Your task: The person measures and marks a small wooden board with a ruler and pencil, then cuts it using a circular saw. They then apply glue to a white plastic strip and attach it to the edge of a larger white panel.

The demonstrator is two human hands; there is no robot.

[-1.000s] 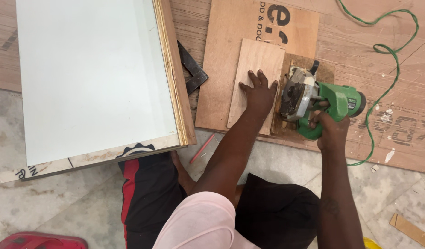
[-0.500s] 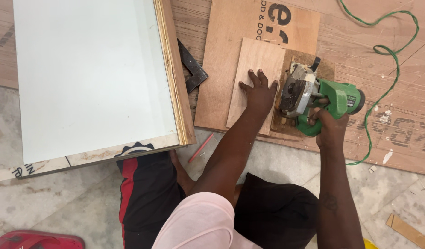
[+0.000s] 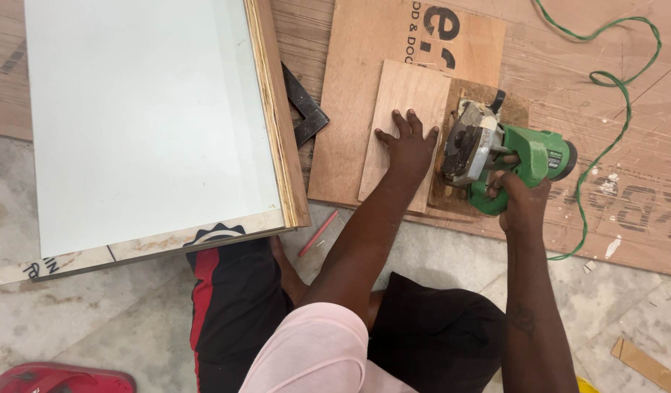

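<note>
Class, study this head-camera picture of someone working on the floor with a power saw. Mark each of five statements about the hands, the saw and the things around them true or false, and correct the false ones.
1. The left hand lies flat on the small plywood piece. True.
2. The right hand holds a blue drill. False: it grips the handle of a green circular saw.
3. The saw's green cord runs off to the upper right. True.
4. The white panel lies to the right of the saw. False: it lies to the left.
5. A red pencil rests on top of the saw. False: it lies on the tiled floor, near the person's knee.
</note>
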